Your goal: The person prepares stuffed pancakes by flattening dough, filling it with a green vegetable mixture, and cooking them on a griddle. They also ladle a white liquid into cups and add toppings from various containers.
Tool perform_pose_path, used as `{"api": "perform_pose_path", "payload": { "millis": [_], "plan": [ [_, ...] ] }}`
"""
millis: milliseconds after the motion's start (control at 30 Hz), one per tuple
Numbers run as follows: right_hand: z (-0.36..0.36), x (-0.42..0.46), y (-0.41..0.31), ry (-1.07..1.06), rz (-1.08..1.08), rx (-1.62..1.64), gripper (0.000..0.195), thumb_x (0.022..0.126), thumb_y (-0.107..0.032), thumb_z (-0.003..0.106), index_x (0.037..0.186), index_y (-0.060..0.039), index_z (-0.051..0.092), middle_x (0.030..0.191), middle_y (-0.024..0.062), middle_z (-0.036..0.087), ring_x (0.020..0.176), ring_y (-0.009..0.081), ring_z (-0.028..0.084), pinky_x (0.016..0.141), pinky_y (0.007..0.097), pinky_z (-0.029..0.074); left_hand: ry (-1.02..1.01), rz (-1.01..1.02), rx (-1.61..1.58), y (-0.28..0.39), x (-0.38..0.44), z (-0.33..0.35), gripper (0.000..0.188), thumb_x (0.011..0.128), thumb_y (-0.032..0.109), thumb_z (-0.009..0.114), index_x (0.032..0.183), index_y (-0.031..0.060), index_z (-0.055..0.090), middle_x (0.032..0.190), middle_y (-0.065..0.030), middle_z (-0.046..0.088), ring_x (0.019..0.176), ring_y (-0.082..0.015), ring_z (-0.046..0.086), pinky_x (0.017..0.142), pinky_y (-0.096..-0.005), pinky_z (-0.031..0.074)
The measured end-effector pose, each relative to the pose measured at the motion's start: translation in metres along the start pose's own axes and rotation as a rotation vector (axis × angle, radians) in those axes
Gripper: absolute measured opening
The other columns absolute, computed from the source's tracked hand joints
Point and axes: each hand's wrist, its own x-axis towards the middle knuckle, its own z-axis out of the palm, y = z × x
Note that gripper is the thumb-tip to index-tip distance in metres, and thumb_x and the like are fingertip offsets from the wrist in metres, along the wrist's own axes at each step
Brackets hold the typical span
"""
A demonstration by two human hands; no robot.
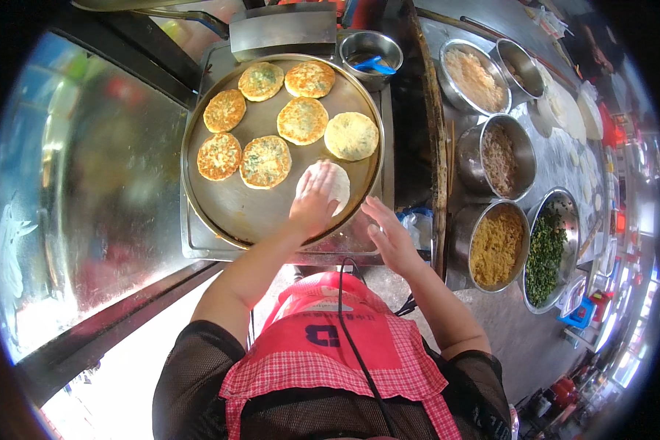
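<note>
My left hand (pixel 313 201) lies flat on a pale, uncooked dough round (pixel 339 190) near the front of a large round griddle pan (pixel 228 206). Its fingers are stretched out and cover part of the dough. Just outside the pan's right front rim hovers my right hand (pixel 390 234), empty, with thumb and fingers apart. Behind the dough sits a lightly coloured flatbread (pixel 351 136). Several browned flatbreads with green flecks, among them one at the centre (pixel 302 120) and one at the front left (pixel 265 162), are spread over the pan.
A steel pot (pixel 371 55) with a blue-handled utensil (pixel 375 65) stands behind the pan. To the right, past a worn wooden edge (pixel 437 132), are steel bowls of yellow filling (pixel 496 250), chopped greens (pixel 547 256) and shredded filling (pixel 499 159). A metal panel (pixel 121 165) rises at left.
</note>
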Motion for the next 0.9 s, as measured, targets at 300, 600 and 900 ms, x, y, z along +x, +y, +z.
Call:
{"api": "perform_pose_path", "payload": {
  "millis": [300, 600, 900],
  "plan": [
    [0.014, 0.040, 0.005, -0.114, -0.006, -0.159, 0.051, 0.091, -0.026, 0.054, 0.133, 0.0005, 0.043, 0.142, 0.0201, 0.036, 0.132, 0.0344, 0.035, 0.109, 0.0411, 0.028, 0.111, -0.223, 0.014, 0.002, -0.005, -0.011, 0.076, 0.090, 0.038, 0.051, 0.146, 0.0018, 0.016, 0.154, -0.0123, 0.014, 0.143, -0.0248, 0.011, 0.117, -0.0403, 0.008],
    [0.061, 0.102, 0.041, -0.397, -0.428, -1.056, 0.073, 0.088, -0.052, 0.048, 0.144, -0.0097, 0.028, 0.152, 0.0090, 0.024, 0.140, 0.0236, 0.023, 0.114, 0.0492, 0.009, -0.013, -0.251, 0.120, -0.006, -0.090, -0.054, 0.059, 0.091, 0.027, 0.050, 0.142, 0.0042, 0.030, 0.150, -0.0116, 0.027, 0.140, -0.0211, 0.022, 0.116, -0.0425, 0.009],
    [0.073, 0.094, 0.010, -0.476, -0.366, -1.068, 0.063, 0.084, -0.042, 0.058, 0.136, -0.0106, 0.041, 0.147, 0.0094, 0.031, 0.135, 0.0259, 0.030, 0.111, 0.0494, 0.020, 0.368, -0.518, -0.137, -0.018, -0.317, -0.064, 0.054, 0.082, 0.010, 0.057, 0.133, 0.0029, 0.042, 0.135, -0.0169, 0.046, 0.131, -0.0322, 0.037, 0.112, -0.0477, 0.021]
  ]
}}
